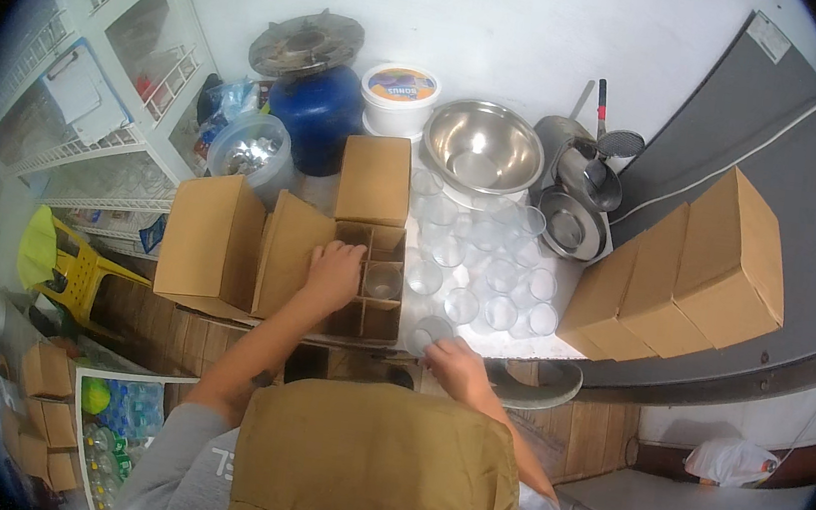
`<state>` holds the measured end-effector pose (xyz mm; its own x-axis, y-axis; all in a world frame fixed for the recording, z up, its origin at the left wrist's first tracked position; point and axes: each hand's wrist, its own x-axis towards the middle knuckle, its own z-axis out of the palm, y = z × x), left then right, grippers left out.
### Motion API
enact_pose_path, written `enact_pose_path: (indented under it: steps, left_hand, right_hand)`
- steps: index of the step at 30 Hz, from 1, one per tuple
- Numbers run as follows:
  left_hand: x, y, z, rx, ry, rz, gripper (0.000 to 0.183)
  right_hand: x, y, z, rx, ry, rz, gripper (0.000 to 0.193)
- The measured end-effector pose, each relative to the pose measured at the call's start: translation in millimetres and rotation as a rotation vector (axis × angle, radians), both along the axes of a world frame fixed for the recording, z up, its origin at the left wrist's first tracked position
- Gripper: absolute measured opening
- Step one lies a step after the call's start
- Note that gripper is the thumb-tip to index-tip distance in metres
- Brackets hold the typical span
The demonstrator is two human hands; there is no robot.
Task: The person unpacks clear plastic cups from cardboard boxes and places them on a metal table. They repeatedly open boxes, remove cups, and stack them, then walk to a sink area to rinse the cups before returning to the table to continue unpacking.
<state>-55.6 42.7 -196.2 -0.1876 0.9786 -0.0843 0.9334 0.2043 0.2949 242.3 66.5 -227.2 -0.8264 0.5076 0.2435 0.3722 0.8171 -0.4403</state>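
Note:
An open cardboard box (380, 322) with dividers stands at the table's front edge, its flap (290, 252) raised on the left. One clear glass (384, 281) sits in a right-hand compartment. Over the left compartments is my left hand (333, 275), its fingers curled downward; what they grip, if anything, is hidden. My right hand (456, 366) pinches the side of a clear glass (430, 334) at the table's front edge, to the right of the box. Several more clear glasses (500, 313) stand close together beyond it on the white tabletop (562, 273).
Closed cardboard boxes flank the work: one on the left (212, 238), one behind (375, 181), several on the right (729, 261). Along the wall are a blue gas cylinder (315, 118), a white bucket (398, 100), a steel bowl (484, 148) and metal pans (573, 223).

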Motion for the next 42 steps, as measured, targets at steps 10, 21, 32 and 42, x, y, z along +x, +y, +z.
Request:
enact_pose_path:
  steps: [10,21,32,42]
  left_hand:
    - [-19,26,-29,-0.101,0.049,-0.002,0.021]
    - [-25,13,57,0.29,-0.217,-0.034,0.019]
    - [20,45,108,0.783,-0.092,-0.253,0.024]
    - [121,13,48,0.443,-0.399,-0.854,0.024]
  right_hand:
    - [-55,2,22,0.002,-0.052,-0.198,0.028]
    - [-140,36,-5,0.022,-0.294,-0.064,0.027]
    - [-55,27,122,-0.056,0.379,-0.112,0.016]
    - [91,5,100,0.021,0.115,-0.399,0.02]
